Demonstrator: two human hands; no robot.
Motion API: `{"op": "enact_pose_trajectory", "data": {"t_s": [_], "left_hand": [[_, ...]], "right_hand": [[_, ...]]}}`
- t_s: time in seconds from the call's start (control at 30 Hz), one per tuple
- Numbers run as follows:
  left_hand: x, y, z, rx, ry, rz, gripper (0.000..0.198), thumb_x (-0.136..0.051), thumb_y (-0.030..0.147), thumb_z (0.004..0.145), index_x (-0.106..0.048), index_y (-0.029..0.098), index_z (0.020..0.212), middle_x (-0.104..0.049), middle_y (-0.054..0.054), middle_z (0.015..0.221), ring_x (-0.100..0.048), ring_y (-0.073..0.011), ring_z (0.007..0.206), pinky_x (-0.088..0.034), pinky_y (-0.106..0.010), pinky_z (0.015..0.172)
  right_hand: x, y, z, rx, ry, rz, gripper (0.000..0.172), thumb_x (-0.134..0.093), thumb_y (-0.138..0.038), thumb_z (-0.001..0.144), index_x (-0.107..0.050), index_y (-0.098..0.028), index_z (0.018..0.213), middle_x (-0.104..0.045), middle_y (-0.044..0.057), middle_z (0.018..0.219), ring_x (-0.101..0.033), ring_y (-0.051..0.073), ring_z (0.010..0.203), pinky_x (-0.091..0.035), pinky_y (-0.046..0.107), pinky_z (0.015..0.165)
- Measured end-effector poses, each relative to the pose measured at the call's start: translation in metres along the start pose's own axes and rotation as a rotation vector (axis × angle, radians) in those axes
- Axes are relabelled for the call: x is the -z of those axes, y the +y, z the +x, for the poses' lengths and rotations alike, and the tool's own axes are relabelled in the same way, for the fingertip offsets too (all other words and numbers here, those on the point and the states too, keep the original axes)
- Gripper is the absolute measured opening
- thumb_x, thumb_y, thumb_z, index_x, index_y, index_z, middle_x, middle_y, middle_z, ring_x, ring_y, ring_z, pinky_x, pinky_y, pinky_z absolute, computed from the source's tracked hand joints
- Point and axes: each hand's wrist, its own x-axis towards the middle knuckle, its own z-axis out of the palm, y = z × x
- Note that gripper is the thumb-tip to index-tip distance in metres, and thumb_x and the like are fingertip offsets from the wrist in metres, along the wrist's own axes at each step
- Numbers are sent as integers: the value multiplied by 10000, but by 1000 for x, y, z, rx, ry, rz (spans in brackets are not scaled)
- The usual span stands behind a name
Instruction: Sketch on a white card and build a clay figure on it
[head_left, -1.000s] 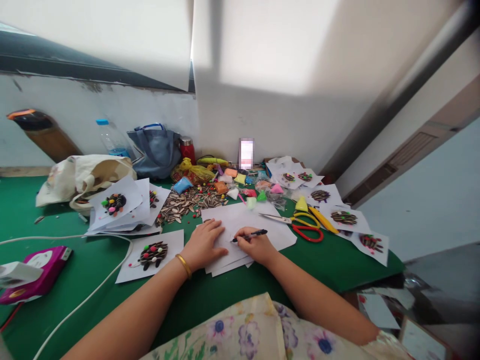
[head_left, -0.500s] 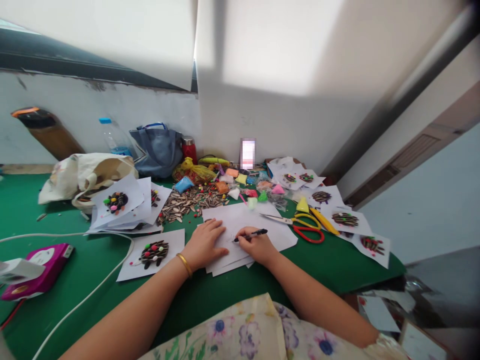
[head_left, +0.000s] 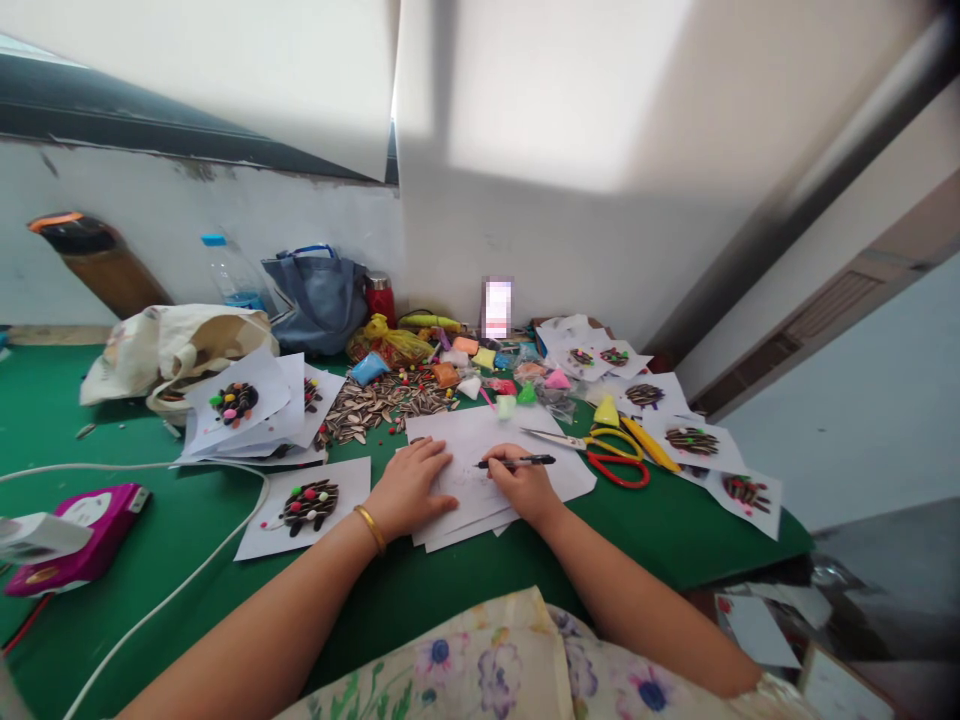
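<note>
My right hand [head_left: 523, 490] is closed around a black pen [head_left: 529, 461], its tip at the paper. Faint pen lines show on the top sheet of white paper [head_left: 480, 435], which lies on a few other sheets. My left hand [head_left: 412, 487] rests flat on the left part of these sheets, fingers stretched out, a gold bangle at the wrist. Just right of the paper lie scissors [head_left: 616, 458] with yellow and red handles, the blades over its edge. To the left is a card [head_left: 255, 520] bearing a hedgehog-like shape of dark seeds and coloured balls.
Striped sunflower seeds [head_left: 360, 408] are heaped behind the paper, beside small packs of coloured clay [head_left: 465, 346]. Finished-looking seed cards [head_left: 240, 430] are stacked at left, others [head_left: 697, 440] at right. A white cable [head_left: 187, 585] crosses the green table [head_left: 465, 590] near a purple power strip [head_left: 82, 540].
My right hand has shifted slightly right with the pen, which now lies flatter. More faint lines show on the paper. My left hand stays in place.
</note>
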Motion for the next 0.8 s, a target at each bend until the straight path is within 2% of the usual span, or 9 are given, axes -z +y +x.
{"op": "enact_pose_trajectory", "data": {"t_s": [0.23,0.8], "left_hand": [[-1,-1,0,-3,9,-2,658,-774,472,676,-600,224,1261,-491,-116,1438,-372,-334,1373,-281,-495,1150],[-1,-1,-1,-3,-2,31,672,-766,491,683,-586,232,1275,-472,-105,1457,-366,-329,1379,-285,-485,1149]], "right_hand": [[-7,-6,-2,157,-63,-64,165,-524,-247,855,-684,-220,885,-703,18,863,-642,173,838,-498,287,802],[-10,-6,-2,204,-211,-126,162,-568,-238,854,-706,-242,938,-726,7,928,-656,175,898,-492,288,844]]}}
